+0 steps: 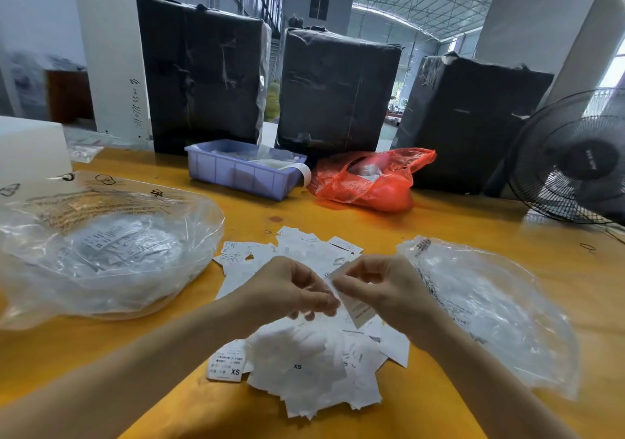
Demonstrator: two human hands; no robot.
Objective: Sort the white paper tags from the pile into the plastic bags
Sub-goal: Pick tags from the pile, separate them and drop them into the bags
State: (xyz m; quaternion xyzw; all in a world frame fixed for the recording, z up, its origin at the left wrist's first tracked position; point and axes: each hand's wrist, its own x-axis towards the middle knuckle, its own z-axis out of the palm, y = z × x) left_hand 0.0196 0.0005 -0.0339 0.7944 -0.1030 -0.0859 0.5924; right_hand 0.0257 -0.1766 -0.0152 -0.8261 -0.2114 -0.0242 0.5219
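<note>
A yellow-orange surface (439, 235) fills the lower part of the view. Three tall black-wrapped bales (334, 90) stand in a row along its far edge, with a black fan (575, 158) at the far right. On the left lies a large clear plastic bag (101, 252), bulging, with white tags showing through its film. A second clear plastic bag (490, 310) lies flatter on the right, just beside the right forearm. Further back sit a red plastic bag (368, 181), crumpled, and to its left a lavender plastic bin (243, 171) holding clear packets and a curl of white strip over its rim.

Between the two clear bags spreads the pile of white paper tags (304, 364), loose and overlapping, several printed "XS"; it reaches from near the surface's middle down towards the person.

Above the pile, both hands meet. The left hand (287, 290) has its fingers curled, its grip closed in a pinch on one single tag (358, 310) that hangs tilted between the hands. The right hand (378, 286) pinches the same tag's upper edge between thumb and forefinger. The tag is lifted clear of the pile, its lower corner pointing down.
</note>
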